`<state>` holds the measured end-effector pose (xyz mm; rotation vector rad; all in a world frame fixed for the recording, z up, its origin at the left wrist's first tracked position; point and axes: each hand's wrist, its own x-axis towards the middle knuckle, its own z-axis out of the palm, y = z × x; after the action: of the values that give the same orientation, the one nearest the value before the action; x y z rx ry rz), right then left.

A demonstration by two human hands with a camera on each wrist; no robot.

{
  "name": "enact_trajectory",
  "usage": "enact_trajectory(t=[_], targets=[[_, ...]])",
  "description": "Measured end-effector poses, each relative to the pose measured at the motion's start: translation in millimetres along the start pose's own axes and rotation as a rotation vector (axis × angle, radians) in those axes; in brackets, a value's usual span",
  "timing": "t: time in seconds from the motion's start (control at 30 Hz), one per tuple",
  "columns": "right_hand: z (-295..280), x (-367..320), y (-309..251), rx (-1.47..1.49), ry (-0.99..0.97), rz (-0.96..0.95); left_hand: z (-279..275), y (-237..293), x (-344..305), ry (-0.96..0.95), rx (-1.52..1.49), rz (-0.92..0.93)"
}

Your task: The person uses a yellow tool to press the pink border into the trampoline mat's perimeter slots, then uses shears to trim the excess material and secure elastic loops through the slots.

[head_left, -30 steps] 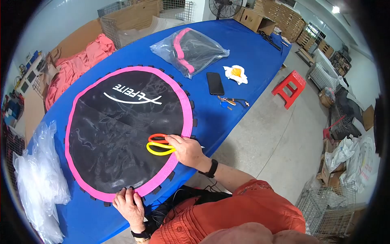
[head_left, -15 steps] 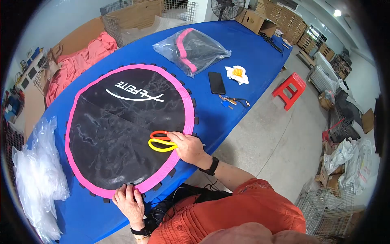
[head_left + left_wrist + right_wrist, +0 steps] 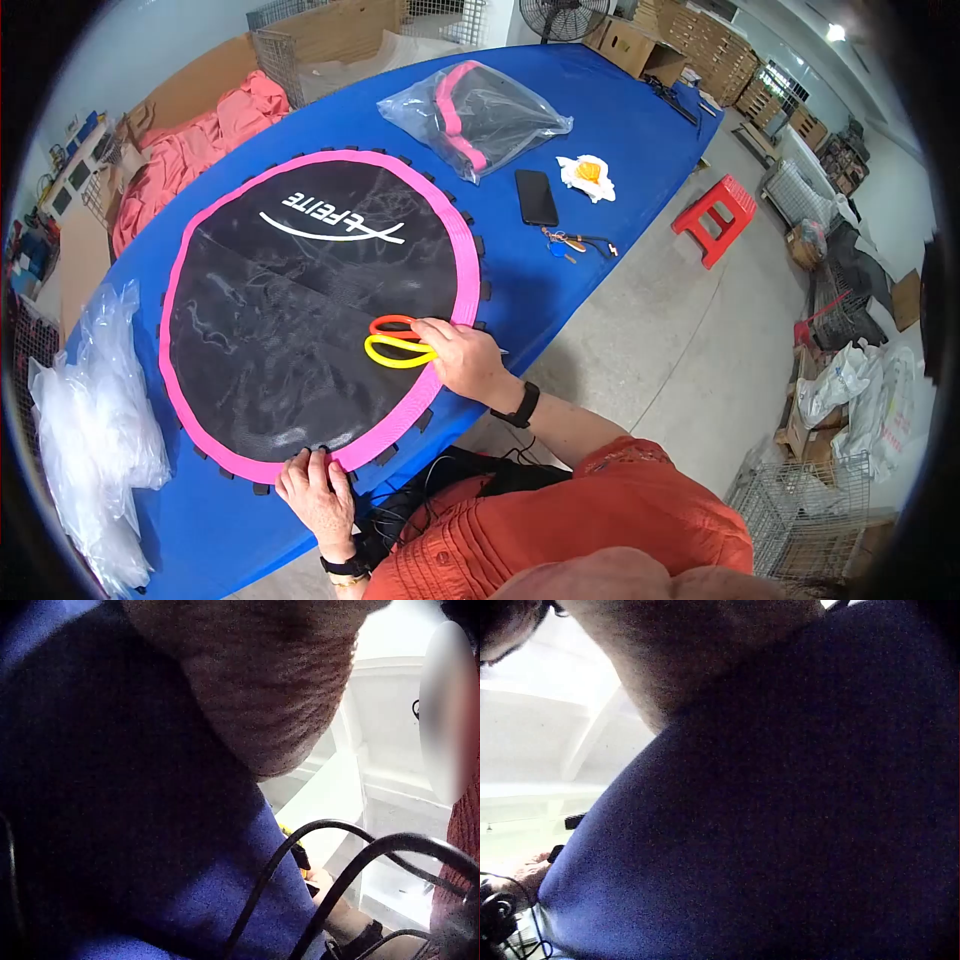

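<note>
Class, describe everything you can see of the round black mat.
The round mat looks like mesh fabric, black, slightly shiny and wrinkled, with a broad pink border. Dark tabs stick out around its edge; white lettering and a curved line mark its far part. It lies spread on the blue table. The left hand touches its near edge; the right hand holds scissors over its right side.

The round black mat (image 3: 290,320) lies flat on the blue desk (image 3: 530,285), faintly creased, with white lettering and a pink border edged in dark tabs. Scissors (image 3: 402,365) with red and yellow handle loops sit over its right side, blades mostly hidden.
</note>
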<state>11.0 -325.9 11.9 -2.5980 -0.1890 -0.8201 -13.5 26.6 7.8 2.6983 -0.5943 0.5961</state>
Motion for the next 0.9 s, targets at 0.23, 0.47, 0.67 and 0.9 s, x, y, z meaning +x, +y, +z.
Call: enact_trajectory(t=[0.23, 0.47, 0.67, 0.9], targets=[[-1.6, 0.9, -0.7, -0.001, 0.002, -0.001, 0.1, -0.4, 0.3, -0.006, -0.001, 0.002], [-6.2, 3.4, -3.0, -0.028, -0.002, -0.035, -1.2, 0.8, 1.2, -0.009, 0.0, -0.003], [-5.9, 3.1, -3.0, -0.032, -0.016, -0.028, 0.8, -1.2, -0.1, 0.003, 0.002, 0.009], [-1.7, 1.5, -0.1, -0.026, 0.001, -0.022, 0.6, -1.5, 0.0, 0.004, 0.002, 0.015]])
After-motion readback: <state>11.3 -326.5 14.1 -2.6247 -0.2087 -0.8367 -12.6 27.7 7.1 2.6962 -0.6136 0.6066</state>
